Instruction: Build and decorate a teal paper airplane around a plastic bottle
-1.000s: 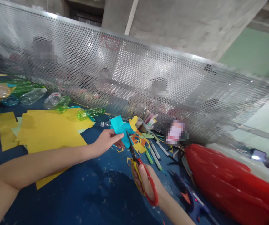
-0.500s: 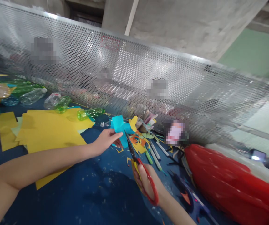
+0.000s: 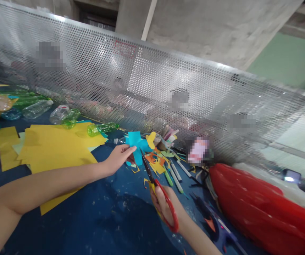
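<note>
Blue paper (image 3: pixel 134 139) turned more upright — left fingers (image 3: pixel 130 151) pinching it, right fingers (image 3: pixel 161 197) gripping scissors (image 3: pixel 152 177)

The tabletop (image 3: pixel 99 216) spans the lower part of the frame, and a perforated panel (image 3: pixel 152 71) runs behind it from upper left to the right edge. Paper sheets (image 3: pixel 59 145) lie stacked left of centre, beneath the left forearm (image 3: pixel 62 179); bottles (image 3: pixel 37 109) lie behind them along the panel. At the centre, the left hand (image 3: pixel 122 157) holds a paper piece (image 3: pixel 134 139). To its lower right, the right hand (image 3: pixel 165 203) holds scissors (image 3: pixel 149 172) pointing up and left toward the piece. Right of the piece lie scraps (image 3: pixel 158 166), then pens (image 3: pixel 177 177); at lower right, a glue gun (image 3: pixel 217 225) lies left of a bag (image 3: pixel 259 209).
</note>
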